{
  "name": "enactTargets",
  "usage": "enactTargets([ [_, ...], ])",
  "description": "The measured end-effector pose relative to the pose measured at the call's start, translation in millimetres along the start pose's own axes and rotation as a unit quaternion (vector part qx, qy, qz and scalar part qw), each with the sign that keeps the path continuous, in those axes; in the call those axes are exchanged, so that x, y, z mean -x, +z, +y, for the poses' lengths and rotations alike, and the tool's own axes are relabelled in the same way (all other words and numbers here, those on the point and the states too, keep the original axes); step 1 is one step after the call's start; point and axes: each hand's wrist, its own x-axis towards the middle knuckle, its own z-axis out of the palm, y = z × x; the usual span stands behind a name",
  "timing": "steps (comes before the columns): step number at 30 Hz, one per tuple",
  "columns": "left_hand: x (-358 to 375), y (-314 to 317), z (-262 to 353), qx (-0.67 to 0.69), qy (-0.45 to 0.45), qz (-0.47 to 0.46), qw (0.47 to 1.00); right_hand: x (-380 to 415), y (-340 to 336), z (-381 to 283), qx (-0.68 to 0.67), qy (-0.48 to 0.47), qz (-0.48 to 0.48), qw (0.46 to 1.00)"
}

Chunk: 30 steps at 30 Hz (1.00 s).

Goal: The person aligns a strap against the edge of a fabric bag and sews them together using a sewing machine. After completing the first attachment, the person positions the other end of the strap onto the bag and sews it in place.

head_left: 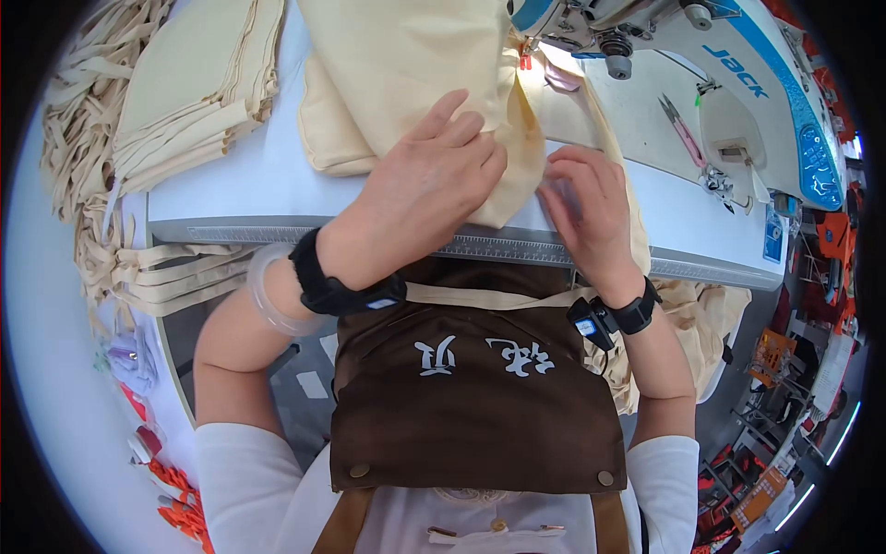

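Note:
Cream fabric (415,55) lies across the front of the sewing table, its upper right part beside the lit needle area of the sewing machine (738,69). My left hand (434,171) rests on this fabric, with the index finger stretched out and the other fingers curled; whether it pinches cloth is hidden. At the fabric's right edge is my right hand (586,198), its fingers bent and thumb close to them around the cloth edge. A cream strap (489,297) runs below both hands, across the brown apron (480,406).
Folded cream panels (198,74) are stacked at the upper left, beside a heap of straps (78,120). Pink-handled snips (683,134) lie right of the needle area. A ruler strip (508,247) lines the table's front edge. More cream cloth (692,323) hangs at lower right.

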Motion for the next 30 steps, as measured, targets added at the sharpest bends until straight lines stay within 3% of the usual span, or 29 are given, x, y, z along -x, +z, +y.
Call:
enactTargets([
  [2, -2, 8, 6, 0.033, -0.032, 0.019, 0.999, 3, 0, -1, -0.02, 0.04, 0.025, 0.999],
  [7, -7, 25, 13, 0.017, -0.057, 0.052, 0.997, 7, -3, 6, 0.001, 0.021, 0.007, 1.0],
  [10, -11, 27, 12, 0.043, -0.072, 0.004, 0.996, 8, -1, 3, -0.002, 0.019, -0.003, 1.0],
  [16, -16, 32, 19, 0.086, -0.086, 0.011, 0.993, 8, 5, -5, 0.005, 0.04, -0.003, 0.999],
  [22, -17, 32, 27, 0.124, -0.105, 0.072, 0.984, 5, 5, -1, 0.031, 0.019, -0.029, 0.999],
  [30, -13, 33, 31, 0.173, -0.121, 0.002, 0.977, 0, 8, -4, 0.094, 0.009, -0.052, 0.994],
])
